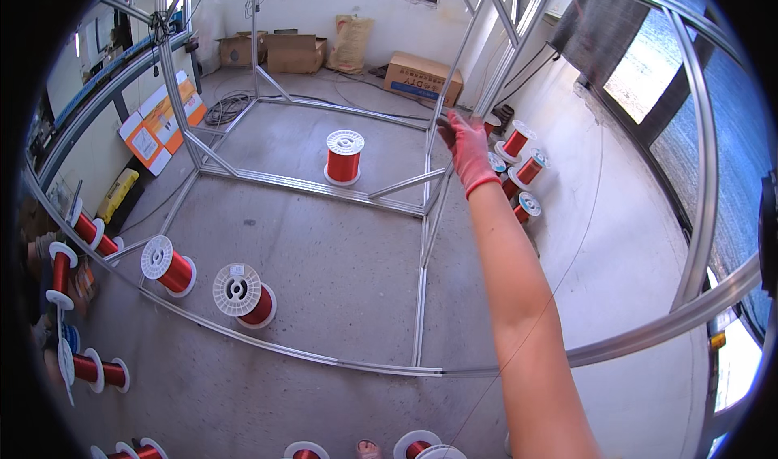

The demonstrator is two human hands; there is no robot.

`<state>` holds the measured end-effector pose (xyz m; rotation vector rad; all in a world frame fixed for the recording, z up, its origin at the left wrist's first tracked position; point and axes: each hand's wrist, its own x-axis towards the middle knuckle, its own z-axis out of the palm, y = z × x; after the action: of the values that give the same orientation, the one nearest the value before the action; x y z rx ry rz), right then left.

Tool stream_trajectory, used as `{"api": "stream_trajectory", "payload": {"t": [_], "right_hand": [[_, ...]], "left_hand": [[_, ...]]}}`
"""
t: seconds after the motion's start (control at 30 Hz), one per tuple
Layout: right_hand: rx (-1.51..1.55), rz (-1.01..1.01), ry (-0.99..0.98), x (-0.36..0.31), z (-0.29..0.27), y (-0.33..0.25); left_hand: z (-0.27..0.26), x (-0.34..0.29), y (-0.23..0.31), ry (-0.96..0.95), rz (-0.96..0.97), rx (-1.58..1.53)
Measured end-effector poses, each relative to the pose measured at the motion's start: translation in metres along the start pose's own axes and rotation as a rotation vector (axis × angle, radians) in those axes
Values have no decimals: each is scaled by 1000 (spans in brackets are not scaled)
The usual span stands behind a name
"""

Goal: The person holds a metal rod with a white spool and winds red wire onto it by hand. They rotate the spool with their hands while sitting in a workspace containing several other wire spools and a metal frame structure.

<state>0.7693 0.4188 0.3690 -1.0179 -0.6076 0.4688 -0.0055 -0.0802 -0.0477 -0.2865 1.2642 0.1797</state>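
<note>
My right hand [468, 153], in a red glove, reaches forward at the end of a bare forearm. Its fingers are stretched out and look apart, and I make out nothing held in them. In the view it overlaps an upright post of the silver metal frame [316, 187]; whether it touches the metal I cannot tell. Several spools of red wire [531, 167] stand on the floor just right of the hand. A thin wire [577, 252] runs down past my forearm. My left hand is out of view.
Inside the frame stands a red wire spool [344, 163]; nearer are a tilted-looking spool [172, 271] and another spool [255, 301]. More spools [61, 274] line the left side. Cardboard boxes [296, 54] and a sack [350, 44] sit by the back wall. A foot [367, 448] shows below.
</note>
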Motion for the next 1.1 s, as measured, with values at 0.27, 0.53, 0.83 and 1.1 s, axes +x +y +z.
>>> {"api": "stream_trajectory", "payload": {"t": [0.27,0.53,0.83,1.1], "right_hand": [[163,46,-86,24,11,13],[177,99,-88,22,15,18],[222,140,-103,-1,18,8],[-141,-84,-103,-32,9,-6]], "left_hand": [[22,-26,11,191,-24,13],[21,-22,13,140,-9,0],[14,-18,13,80,16,-20],[-2,-13,3,-76,79,-48]]}}
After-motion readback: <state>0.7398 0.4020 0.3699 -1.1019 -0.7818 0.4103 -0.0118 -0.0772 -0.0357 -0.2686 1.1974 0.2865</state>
